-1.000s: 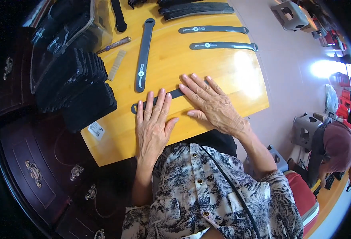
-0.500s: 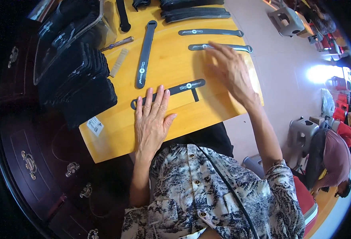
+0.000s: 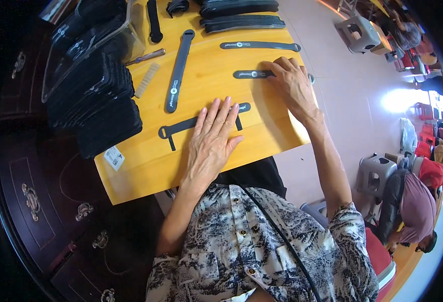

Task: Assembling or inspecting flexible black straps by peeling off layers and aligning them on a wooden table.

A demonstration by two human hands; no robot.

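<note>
My left hand point(image 3: 211, 138) lies flat, fingers outstretched, across a black strap point(image 3: 180, 126) with a loop slot at its left end. Two short narrow black strips point(image 3: 171, 143) stick out from the strap's near side. At the right side of the table, my right hand point(image 3: 293, 85) bends its fingers down over a dark grey printed strap point(image 3: 249, 74), whose slotted end shows beyond the hand. A matching strap point(image 3: 259, 46) lies just farther away. Another slotted strap point(image 3: 180, 70) lies lengthwise, left of centre. My right fingertips are partly hidden.
Stacked black straps point(image 3: 93, 98) and a clear bin point(image 3: 127, 25) crowd the left side. Bundled straps point(image 3: 241, 23) lie at the back. A slim tool point(image 3: 148, 56), a pale ridged strip point(image 3: 147, 80) and a white label point(image 3: 114, 158) rest on the yellow table point(image 3: 146, 176).
My right hand has lowered onto the right-hand strap, which has slid slightly toward me. My left hand has moved right along the near strap, uncovering its left part and a narrow strip.
</note>
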